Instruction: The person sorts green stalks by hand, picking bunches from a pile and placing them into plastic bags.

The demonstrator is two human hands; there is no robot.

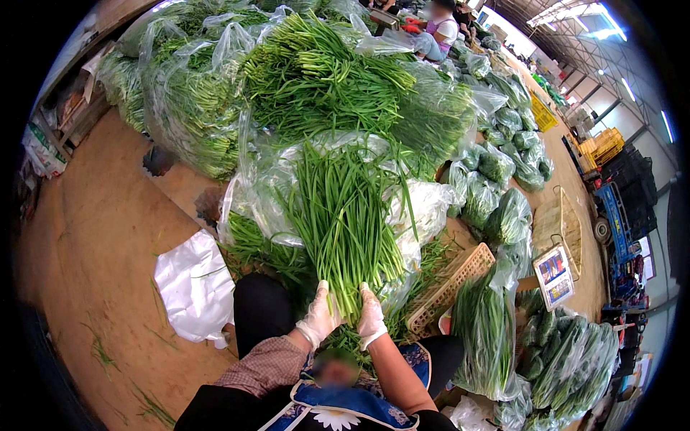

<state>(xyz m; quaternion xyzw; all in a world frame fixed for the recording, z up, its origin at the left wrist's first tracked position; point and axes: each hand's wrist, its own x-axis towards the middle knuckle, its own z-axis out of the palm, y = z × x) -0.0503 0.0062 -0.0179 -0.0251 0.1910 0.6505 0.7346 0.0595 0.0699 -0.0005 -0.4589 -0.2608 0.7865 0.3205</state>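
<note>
Between my two hands lies a thick bunch of long green chives, its pale stem ends toward me and its leaf tips pointing away. White thin gloves cover both hands. My left hand is closed against the left side of the stem ends, and my right hand grips the right side. Under and beyond the bunch spreads a clear plastic bag. A large heap of chives rises behind it, with more loose stalks under the plastic at the left.
On the left, a white plastic sheet lies on the brown floor. A tan plastic crate stands to my right, near bagged greens and a scale display. Farther off, a person sits beside more bags.
</note>
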